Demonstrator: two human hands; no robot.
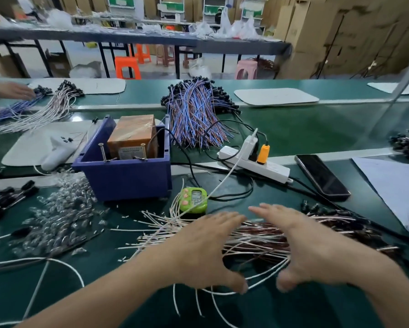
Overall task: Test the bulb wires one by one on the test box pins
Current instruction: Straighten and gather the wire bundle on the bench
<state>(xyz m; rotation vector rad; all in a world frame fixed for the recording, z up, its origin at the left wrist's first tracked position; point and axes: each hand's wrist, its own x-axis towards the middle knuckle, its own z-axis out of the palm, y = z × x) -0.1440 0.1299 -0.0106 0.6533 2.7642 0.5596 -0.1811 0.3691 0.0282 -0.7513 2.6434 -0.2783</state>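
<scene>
Green worktop (293,129), crowded. Nearest the person lies a loose bundle of bulb wires (258,235): white and brown leads, with black sockets fanned out at its right end. Both hands are spread flat over it, palms down. The left hand (205,247) has straight fingers and a wide thumb, gripping nothing. The right hand (300,242) is the same, released, fingers pointing left. I cannot tell whether they press on the wires or sit just above them.

The test box (127,176), a blue plastic tub, stands beyond the left hand, well apart from the bundle. Two upright metal pins (102,151) stand at its near wall, with an orange-brown block (132,136) behind them.

- Green timer (193,200): between box and bundle.
- White power strip (253,162): right of the box, plugs in it.
- Dark phone (321,177): further right.
- Heap of blue-and-red wires (196,119): behind the box.
- Clear glass bulbs (61,218): piled to the left.
</scene>
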